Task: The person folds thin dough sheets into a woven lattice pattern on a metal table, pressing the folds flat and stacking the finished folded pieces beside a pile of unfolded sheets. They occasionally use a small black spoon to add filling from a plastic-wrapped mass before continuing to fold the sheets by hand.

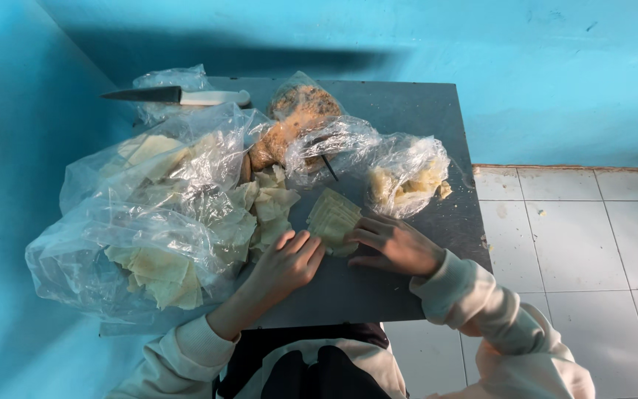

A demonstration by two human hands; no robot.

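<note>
A small stack of pale square dough sheets point(332, 216) lies on the grey table point(407, 118). My left hand point(287, 262) rests at the stack's near left edge, fingers together and touching it. My right hand point(396, 244) lies flat at the stack's near right edge, fingertips on the sheets. Neither hand grips anything. To the left, loose dough sheets point(271, 207) spill from a large clear plastic bag point(149, 222) that holds more sheets.
A knife point(175, 95) with a white handle lies on a bag at the far left. Clear bags of brownish filling point(297, 122) and of pale dough scraps point(407, 177) sit behind the stack. Blue walls stand left and behind; white floor tiles point(577, 244) lie to the right.
</note>
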